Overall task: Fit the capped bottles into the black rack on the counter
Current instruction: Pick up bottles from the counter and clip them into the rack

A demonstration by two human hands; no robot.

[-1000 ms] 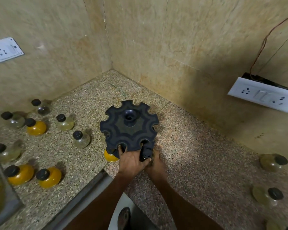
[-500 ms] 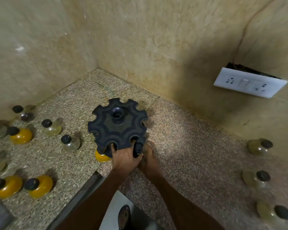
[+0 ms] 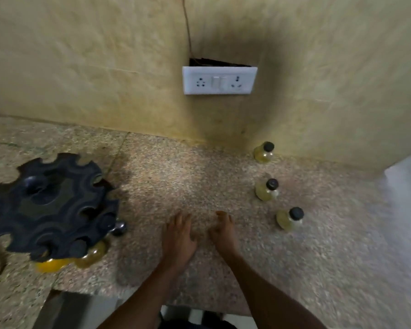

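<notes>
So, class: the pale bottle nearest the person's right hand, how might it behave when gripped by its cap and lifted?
The nearest pale bottle looks squat and round-bodied, so it probably stands steady yet might roll if knocked over. Its clear body holds liquid, so it is likely heavy for its size. The narrow black cap offers a small grip, which could slip.

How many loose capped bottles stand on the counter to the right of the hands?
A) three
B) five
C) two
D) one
A: three pale capped bottles stand in a line there, the far bottle by the wall, the middle bottle and the near bottle.

Hands (image 3: 201, 233) off rack (image 3: 50, 207) (now empty)
</notes>
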